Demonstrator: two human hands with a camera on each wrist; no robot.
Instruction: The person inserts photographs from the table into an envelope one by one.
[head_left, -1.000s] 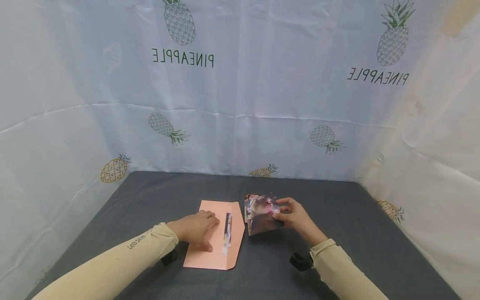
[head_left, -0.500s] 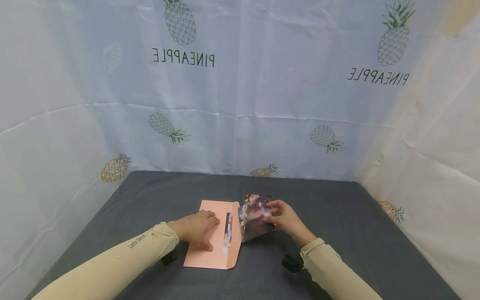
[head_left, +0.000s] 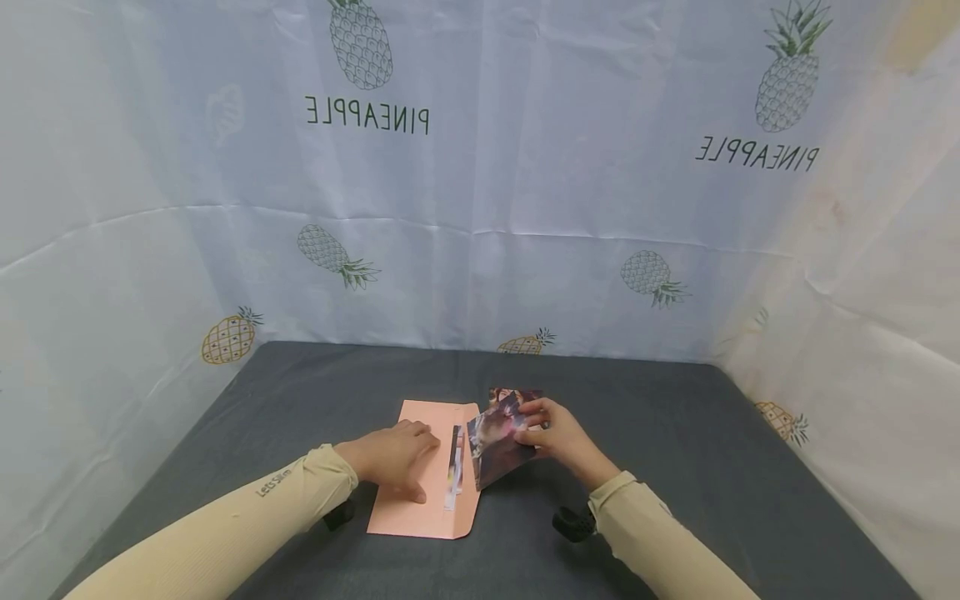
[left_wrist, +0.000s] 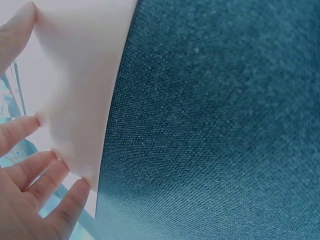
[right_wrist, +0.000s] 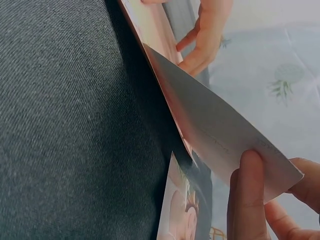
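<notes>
A pink envelope (head_left: 408,521) lies on the table with its flap unfolded to the right. Along its opening shows a strip of printed photos (head_left: 454,471) tucked inside. My left hand (head_left: 392,460) rests on the envelope with spread fingers, fingertips touching the paper. My right hand (head_left: 561,440) pinches a dark, pinkish photo (head_left: 495,458) by its right side. That photo is tilted, and its left edge overlaps the flap in the head view; the right wrist view shows its plain pale back (right_wrist: 210,122). Partly hidden behind it, another photo (head_left: 501,395) lies on the table.
The table has a dark grey cloth (head_left: 637,400) over it. White curtains (head_left: 480,167) with pineapple prints stand at the back and both sides. A black wrist device (head_left: 574,525) sits below my right wrist.
My right hand has moved left with the photo, bringing its edge over the envelope flap and uncovering part of the photo behind. My left hand stays in place.
</notes>
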